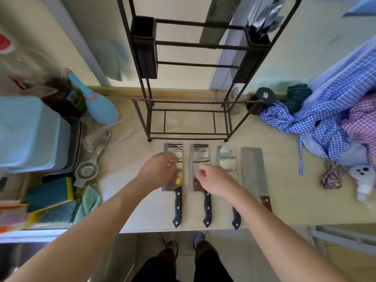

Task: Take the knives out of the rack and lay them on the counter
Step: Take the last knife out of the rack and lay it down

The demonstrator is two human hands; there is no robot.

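A dark metal rack (189, 110) stands at the back of the pale counter (284, 190); I see no knife in its bars. Several cleavers lie side by side in front of it, handles toward me. The left cleaver (177, 208), the second one (207, 210) and the third one (227, 159) have black handles. The rightmost cleaver (253, 174) has a brown handle. My left hand (157, 169) hovers over the left cleaver's blade, fingers loosely curled. My right hand (215, 180) hovers over the second blade, also curled, holding nothing.
Left of the rack are a blue spray bottle (97, 104), a metal strainer (89, 167), stacked blue tubs (30, 137) and sponges (50, 200). Checked cloths (325, 123) pile up at the right, with a black jar (264, 98) behind. The counter's front edge runs just below the handles.
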